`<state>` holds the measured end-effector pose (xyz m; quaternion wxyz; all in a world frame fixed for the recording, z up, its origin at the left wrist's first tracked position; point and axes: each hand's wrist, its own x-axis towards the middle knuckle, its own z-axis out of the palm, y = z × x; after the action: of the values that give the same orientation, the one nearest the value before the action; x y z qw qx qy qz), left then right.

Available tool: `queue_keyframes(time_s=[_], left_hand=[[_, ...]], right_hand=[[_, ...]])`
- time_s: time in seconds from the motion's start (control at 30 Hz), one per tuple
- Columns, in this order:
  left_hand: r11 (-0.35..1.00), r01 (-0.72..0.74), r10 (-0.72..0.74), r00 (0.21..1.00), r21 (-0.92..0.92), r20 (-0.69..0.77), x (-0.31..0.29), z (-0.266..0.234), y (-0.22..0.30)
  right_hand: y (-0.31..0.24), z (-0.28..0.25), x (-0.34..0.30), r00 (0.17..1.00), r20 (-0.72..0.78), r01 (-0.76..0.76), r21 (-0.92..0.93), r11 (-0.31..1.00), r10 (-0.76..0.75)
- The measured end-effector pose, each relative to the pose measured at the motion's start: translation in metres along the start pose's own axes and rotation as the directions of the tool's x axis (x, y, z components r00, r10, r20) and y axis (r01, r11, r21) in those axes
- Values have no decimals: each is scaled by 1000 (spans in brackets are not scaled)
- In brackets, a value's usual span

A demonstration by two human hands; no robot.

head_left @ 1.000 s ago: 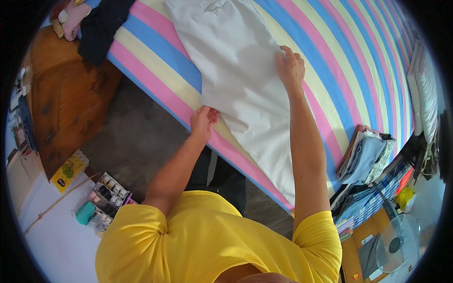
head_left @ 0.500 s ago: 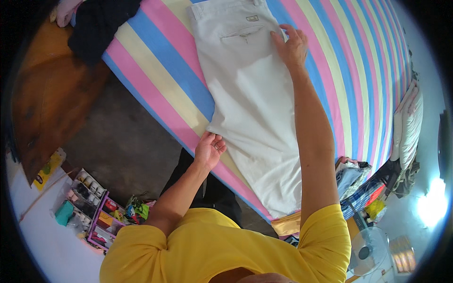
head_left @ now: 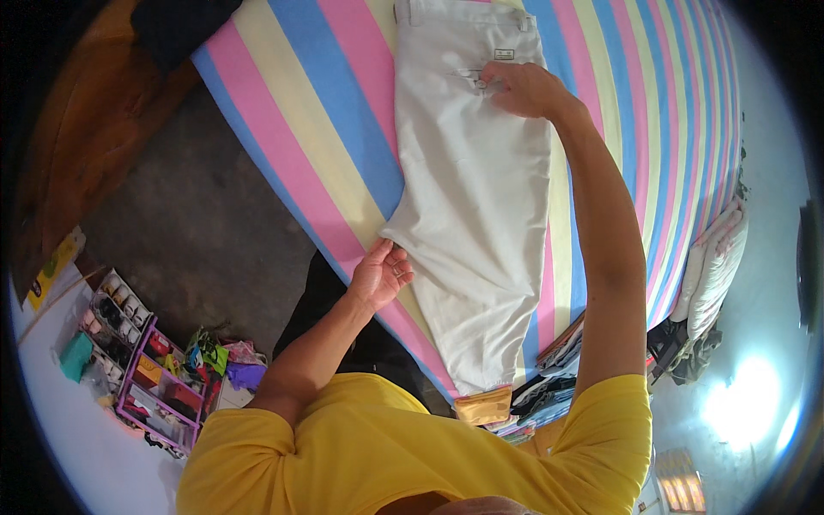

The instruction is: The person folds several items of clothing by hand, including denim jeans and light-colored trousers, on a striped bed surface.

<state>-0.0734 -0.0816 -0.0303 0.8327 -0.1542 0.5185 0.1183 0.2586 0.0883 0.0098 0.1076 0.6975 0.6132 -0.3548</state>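
A bed (head_left: 283, 103) with a sheet striped in pink, blue, yellow and white fills the upper half of the view, its near edge running from about ten o'clock down toward five o'clock. On it lies a pair of pale grey trousers (head_left: 472, 197), folded lengthwise, waistband toward twelve o'clock and leg ends hanging over the bed edge near six o'clock. They sit flat on the sheet, slightly creased along the lower leg.

Beyond the bed edge, at nine o'clock, is a dark grey floor (head_left: 197, 232). A dark garment (head_left: 184, 21) sits on the bed corner at eleven o'clock. At four o'clock, just off the far side of the bed, a white pillow (head_left: 712, 266) is bunched up. At seven o'clock stands a purple rack (head_left: 159, 386) of small bottles and colourful bits, and at six o'clock a stack of folded clothes (head_left: 549, 386) shows beside the trouser hems.

The right hand (head_left: 524, 88) lies at one o'clock, palm down and fingers spread flat on the seat of the trousers beside the back pocket, pressing rather than gripping. The left hand (head_left: 380, 275), near the centre, is loosely curled with fingertips touching the side edge of the trousers at the bed edge; whether it pinches the cloth I cannot tell.
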Motion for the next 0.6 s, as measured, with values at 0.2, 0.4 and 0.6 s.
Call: queue_keyframes(time_s=[0.2,0.4,0.6], left_hand=[[989,131,-119,982,-72,150,7,-15,3],[993,116,-105,969,-38,224,-3,-24,10],[996,92,-94,987,23,131,-4,-26,15]], right_hand=[[10,-4,-2,999,-35,-40,-131,991,36],[22,26,-2,971,-217,113,58,992,-98],[13,14,5,963,-235,131,-7,991,-129]])
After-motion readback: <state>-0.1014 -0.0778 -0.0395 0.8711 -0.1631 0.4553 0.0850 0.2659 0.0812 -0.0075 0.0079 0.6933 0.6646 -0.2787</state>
